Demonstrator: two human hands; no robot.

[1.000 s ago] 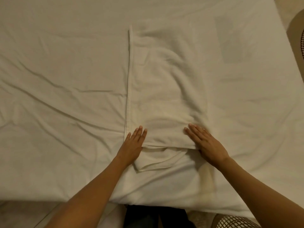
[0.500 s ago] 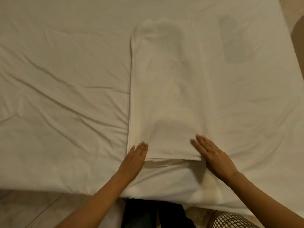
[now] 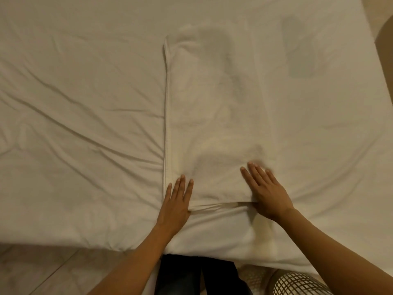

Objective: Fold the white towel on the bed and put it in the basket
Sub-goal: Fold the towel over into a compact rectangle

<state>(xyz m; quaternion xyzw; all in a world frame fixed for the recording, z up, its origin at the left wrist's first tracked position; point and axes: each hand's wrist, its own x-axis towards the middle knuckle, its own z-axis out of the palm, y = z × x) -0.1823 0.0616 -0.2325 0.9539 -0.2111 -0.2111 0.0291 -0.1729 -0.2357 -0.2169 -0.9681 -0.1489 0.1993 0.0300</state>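
Note:
The white towel [image 3: 217, 116] lies on the bed as a long folded strip running away from me, with a hemmed left edge. My left hand [image 3: 175, 202] rests flat on its near left corner, fingers together. On the near right corner lies my right hand [image 3: 265, 192], palm down with fingers spread. Neither hand grips the cloth. A second layer of the towel peeks out under the near edge. The mesh rim of the basket [image 3: 297, 283] shows at the bottom right, below the bed's edge.
The bed sheet [image 3: 85, 124] is white and creased on the left. The bed's near edge runs along the bottom, with pale floor [image 3: 42, 271] beyond it at the lower left. My dark trouser legs [image 3: 191, 275] stand against the bed.
Both hands slid forward along the towel's near end, smoothing it. The loose flap that stuck out under the near edge is now tucked almost level with it.

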